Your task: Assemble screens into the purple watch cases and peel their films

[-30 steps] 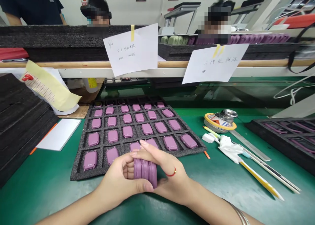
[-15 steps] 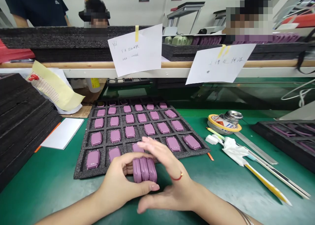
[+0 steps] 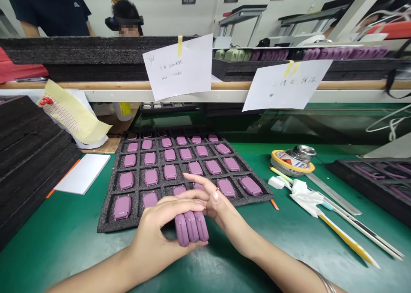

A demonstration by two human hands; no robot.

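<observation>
My left hand (image 3: 160,224) is closed around a row of three purple watch cases (image 3: 192,229), held side by side above the green bench with their rounded edges towards me. Fingers lie over the top of the row and the thumb is below. My right hand (image 3: 216,203) is at the far right side of the cases, its index finger stretched out and its other fingers close to the left fingertips; whether they touch the cases is hidden. Behind both hands lies a black foam tray (image 3: 107,207), whose pockets hold several similar purple cases (image 3: 122,207).
On the right are a tape roll (image 3: 292,162) with a metal pot (image 3: 303,153), a steel ruler (image 3: 334,194), white tissue (image 3: 305,196) and a yellow-handled tool (image 3: 348,239). Foam trays (image 3: 28,156) are stacked at left. A shelf (image 3: 227,96) with hanging papers crosses behind; a person (image 3: 123,17) is beyond it.
My right hand has turned, its thumb swinging up from below and its fingers moving in by the left fingertips. The held cases have tilted and shifted slightly right and towards me.
</observation>
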